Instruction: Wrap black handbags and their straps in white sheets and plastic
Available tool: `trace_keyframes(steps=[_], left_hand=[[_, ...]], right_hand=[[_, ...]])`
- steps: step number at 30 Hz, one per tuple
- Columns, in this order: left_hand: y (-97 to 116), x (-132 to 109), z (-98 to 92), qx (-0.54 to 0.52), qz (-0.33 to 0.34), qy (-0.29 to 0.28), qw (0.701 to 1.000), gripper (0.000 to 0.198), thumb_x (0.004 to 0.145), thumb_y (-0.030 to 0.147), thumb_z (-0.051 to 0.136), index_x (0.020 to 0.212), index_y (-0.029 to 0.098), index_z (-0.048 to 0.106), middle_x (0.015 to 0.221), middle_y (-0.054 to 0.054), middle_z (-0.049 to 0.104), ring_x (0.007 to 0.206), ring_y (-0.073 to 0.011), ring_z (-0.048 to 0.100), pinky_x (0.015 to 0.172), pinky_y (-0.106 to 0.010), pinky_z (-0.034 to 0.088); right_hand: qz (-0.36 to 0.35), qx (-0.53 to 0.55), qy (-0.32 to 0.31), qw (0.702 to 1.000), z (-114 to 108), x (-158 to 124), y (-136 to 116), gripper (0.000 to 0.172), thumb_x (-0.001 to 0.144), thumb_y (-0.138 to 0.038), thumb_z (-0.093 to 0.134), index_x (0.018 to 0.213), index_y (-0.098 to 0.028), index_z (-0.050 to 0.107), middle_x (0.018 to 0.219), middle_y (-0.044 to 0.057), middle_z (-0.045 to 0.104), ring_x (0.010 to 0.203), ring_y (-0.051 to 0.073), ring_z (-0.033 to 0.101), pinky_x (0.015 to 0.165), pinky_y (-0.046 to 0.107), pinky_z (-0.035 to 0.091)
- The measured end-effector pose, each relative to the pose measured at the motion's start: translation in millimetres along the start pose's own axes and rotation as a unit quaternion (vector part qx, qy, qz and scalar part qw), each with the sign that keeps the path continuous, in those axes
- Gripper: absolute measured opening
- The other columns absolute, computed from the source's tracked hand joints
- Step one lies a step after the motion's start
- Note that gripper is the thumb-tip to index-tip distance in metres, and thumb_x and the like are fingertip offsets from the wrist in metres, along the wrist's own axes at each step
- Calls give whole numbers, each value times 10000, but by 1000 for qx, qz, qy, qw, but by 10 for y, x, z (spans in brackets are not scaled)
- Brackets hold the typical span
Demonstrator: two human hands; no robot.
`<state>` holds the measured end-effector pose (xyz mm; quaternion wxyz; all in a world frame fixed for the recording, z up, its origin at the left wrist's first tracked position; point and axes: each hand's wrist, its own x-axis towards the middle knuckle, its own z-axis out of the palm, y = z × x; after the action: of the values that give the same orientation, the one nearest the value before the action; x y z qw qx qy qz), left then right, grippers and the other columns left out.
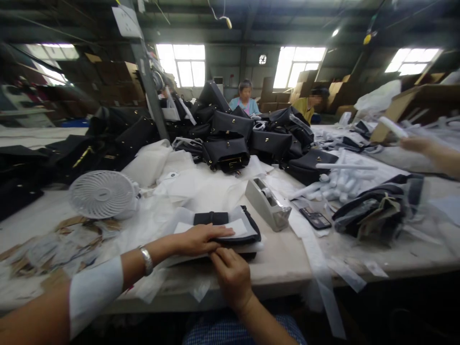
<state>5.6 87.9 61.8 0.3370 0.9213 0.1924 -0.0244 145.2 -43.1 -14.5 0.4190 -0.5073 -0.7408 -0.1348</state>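
Observation:
Before me on the table lies a black bag [211,219], with white sheets [235,226] over and around it. My left hand [203,238] rests flat on the white sheet on top, fingers stretched out to the right, with a silver bracelet at the wrist. Just below it, at the bag's near edge, my right hand [233,277] has its fingers curled closed. What those fingers pinch is hidden. A grey tape dispenser [268,203] stands right behind the bag on the right side.
A white fan [102,194] and paper scraps [53,247] lie left. Black bags [230,127] are heaped behind. To the right are a phone [315,217], white rolls [339,182] and a dark bundle [377,208]. Another person's hand [424,143] holds a white roll.

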Motion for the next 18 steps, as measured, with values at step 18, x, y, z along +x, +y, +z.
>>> trace_keyframes(steps=[18], left_hand=[[26, -32, 451, 156, 16, 91, 983, 715, 908, 174, 604, 1535, 342, 305, 1594, -56, 394, 1467, -299, 355, 1179, -663, 226]], right_hand=[[-70, 67, -34, 995, -576, -130, 325, 346, 992, -77, 462, 1294, -158, 610, 1181, 94, 737, 1089, 210, 687, 966, 357, 562]])
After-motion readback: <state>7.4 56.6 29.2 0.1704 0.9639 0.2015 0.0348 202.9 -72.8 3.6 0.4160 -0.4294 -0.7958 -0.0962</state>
